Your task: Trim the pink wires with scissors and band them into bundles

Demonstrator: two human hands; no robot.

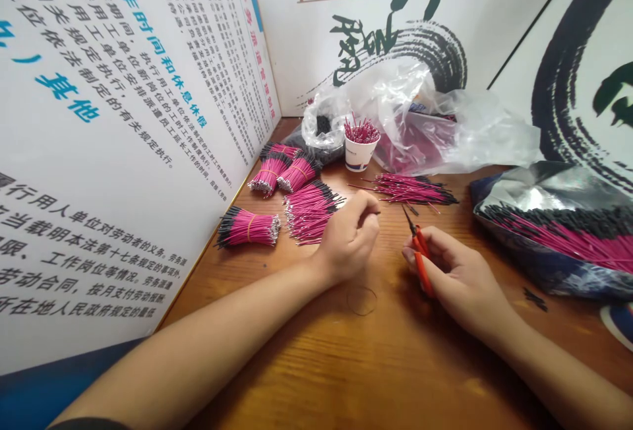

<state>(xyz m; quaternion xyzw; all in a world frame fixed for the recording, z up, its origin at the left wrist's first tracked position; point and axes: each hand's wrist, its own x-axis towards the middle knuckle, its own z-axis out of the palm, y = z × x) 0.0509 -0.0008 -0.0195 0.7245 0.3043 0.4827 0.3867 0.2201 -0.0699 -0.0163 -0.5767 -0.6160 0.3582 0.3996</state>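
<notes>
1 left hand (349,239) pinching dark tip (378,212), right hand (457,275) apart, clamped on snips (420,242); possible scattering of loose wires (307,215) if bumped.

Bright, even light leaves glare on the clear plastic bag (475,133).

Left wall panel (123,153): we read blue headings 工作时间和休息休假 (154,44) and 其他 (68,97), a red title, 劳务派遣管理制度 (257,51), along its far edge, and 第十七条 in the black body text. Back wall panel (291,54): we note large dark brush characters (368,44), not surely legible. White paper cup (359,156): print too small for us.
</notes>
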